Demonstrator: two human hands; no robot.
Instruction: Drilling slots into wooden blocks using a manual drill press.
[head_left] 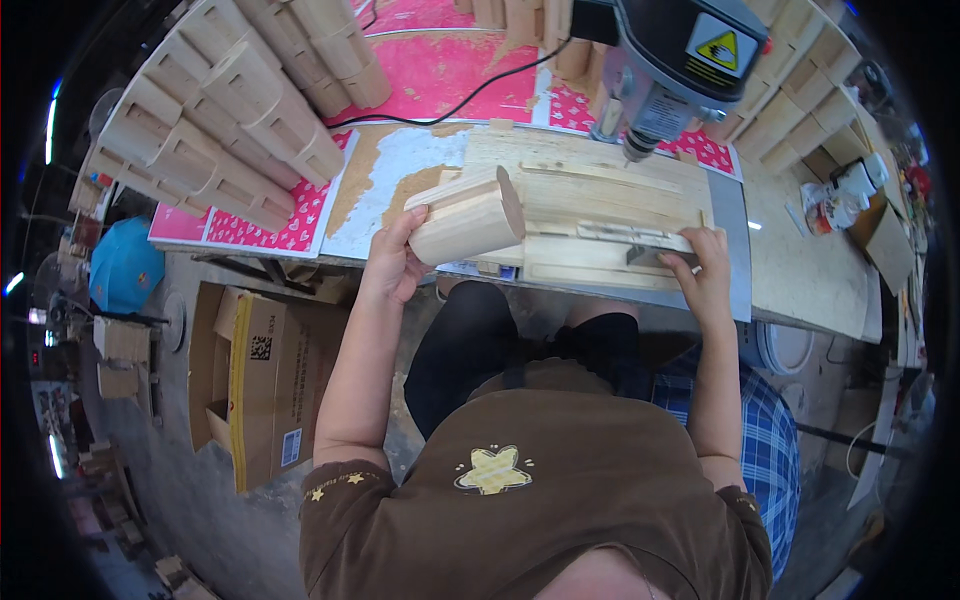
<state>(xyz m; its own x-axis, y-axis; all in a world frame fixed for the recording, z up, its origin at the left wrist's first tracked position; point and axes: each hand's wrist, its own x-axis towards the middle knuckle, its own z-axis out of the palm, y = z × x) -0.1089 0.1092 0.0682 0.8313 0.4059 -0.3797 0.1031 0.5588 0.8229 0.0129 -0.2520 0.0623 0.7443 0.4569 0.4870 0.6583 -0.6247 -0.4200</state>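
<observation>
My left hand [396, 250] grips a pale wooden block [466, 222] by its left end. The block is thick, with rounded sides and a groove along its top, and is held tilted over the table's front edge. My right hand [708, 270] is closed at the right end of a wooden jig [575, 264], its fingers on a small grey metal plate [640, 256]. Whether the plate is fixed to the jig, I cannot tell. Behind the jig, the chuck of a drill press [640, 145] points down over a wooden board [600, 185].
Stacks of similar wooden blocks [215, 130] stand at the back left, and more blocks [800, 95] at the back right. A black cable [450, 115] crosses the pink table covering [425, 75]. An opened cardboard box [270, 375] sits on the floor at left. White containers [840, 200] stand at right.
</observation>
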